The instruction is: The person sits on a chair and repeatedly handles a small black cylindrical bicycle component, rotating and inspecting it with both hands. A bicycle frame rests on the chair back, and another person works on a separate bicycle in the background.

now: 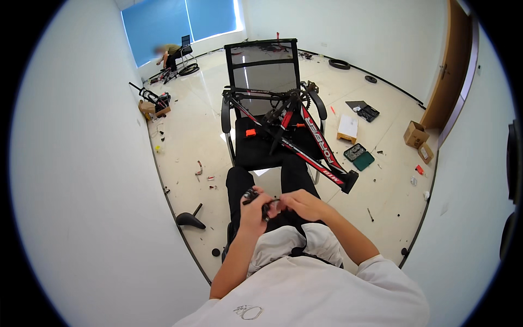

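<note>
Over my lap, my left hand [253, 213] is wrapped round a small black bicycle part [251, 195] with several arms; its exact kind is too small to make out. Close beside it, my right hand [303, 205] has its fingers pinched together at the end of that part. Whatever those fingertips hold is hidden. Beyond my knees, a black and red bicycle frame [286, 121] with a chainring lies across the seat of a black mesh-backed chair [263, 71]. A small orange-red object [250, 133] rests on the seat beside the frame.
On the floor to the right are an open green case of small parts [364, 160], a white and yellow box [347, 127], a black tool case [369, 113] and cardboard boxes [415, 134]. A bicycle saddle [190, 220] lies at left. Far off, a person [171, 53] bends by a chair.
</note>
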Motion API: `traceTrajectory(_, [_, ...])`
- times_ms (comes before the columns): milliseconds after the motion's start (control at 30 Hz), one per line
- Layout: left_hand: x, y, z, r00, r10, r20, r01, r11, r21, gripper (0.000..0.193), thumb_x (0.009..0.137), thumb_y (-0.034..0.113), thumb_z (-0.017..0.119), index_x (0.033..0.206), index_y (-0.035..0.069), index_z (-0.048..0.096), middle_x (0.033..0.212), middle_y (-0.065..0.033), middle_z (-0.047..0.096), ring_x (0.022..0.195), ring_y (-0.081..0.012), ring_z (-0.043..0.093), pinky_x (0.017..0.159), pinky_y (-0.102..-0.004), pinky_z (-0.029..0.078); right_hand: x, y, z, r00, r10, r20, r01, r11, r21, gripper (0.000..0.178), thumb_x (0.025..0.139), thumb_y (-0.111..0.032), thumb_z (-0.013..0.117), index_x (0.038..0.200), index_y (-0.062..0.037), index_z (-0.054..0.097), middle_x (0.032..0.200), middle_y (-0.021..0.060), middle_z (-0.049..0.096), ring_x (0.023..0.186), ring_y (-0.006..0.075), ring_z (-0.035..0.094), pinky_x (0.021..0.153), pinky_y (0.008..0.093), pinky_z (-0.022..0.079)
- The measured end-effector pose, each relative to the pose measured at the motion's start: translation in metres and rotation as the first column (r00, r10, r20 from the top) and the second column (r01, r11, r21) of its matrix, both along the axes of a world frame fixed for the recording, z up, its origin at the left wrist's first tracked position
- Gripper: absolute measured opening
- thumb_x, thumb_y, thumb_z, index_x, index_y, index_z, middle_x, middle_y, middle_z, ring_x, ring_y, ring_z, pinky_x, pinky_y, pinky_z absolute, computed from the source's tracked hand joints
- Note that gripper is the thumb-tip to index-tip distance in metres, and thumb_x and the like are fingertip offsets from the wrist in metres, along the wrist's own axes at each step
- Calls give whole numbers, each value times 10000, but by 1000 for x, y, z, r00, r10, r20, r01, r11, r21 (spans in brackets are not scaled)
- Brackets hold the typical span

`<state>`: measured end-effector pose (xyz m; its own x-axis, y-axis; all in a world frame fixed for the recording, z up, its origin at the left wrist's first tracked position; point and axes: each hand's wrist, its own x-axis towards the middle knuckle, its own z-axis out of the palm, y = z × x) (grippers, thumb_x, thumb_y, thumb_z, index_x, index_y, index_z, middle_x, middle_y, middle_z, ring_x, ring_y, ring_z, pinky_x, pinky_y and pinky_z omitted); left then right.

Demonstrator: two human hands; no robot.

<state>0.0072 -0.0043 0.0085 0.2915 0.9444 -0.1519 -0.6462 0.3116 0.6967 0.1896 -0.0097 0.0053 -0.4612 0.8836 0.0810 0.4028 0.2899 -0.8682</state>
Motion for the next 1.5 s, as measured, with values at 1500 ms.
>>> traceTrajectory(1500, [-17, -4, 14, 983, 183, 27, -184, 950, 252, 180, 804, -5, 526, 810, 110, 388, 640, -29, 480, 492, -126, 448, 415, -248, 379, -41, -44, 28, 951, 57, -305, -133, 963, -233, 335, 991, -341, 460, 876, -36, 536, 609, -5, 466, 533, 70, 411, 485, 227, 313])
